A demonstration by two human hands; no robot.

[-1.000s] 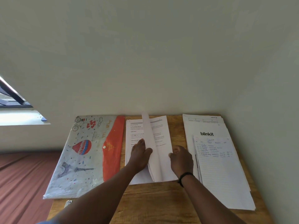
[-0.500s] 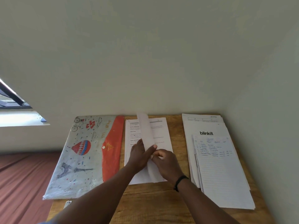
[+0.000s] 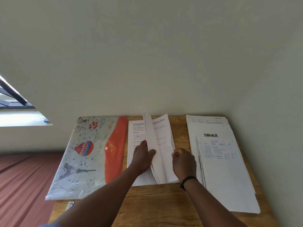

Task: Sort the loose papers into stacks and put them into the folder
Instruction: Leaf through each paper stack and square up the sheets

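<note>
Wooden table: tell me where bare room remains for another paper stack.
Bare wood on the wooden table runs along the near edge, below the printed stack. The back is crowded: illustrated folder, printed stack, blinkit pile.

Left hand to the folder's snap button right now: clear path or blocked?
Probably yes. The left hand rests flat on the middle stack, just beside the folder; nothing lies between it and the snap button, though letting go may drop the raised sheets.

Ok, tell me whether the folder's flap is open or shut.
Shut, as far as shows: the folder lies flat on the table, its orange flap folded over the front, with the white snap at its tip. Whether it's fastened, cannot tell.
</note>
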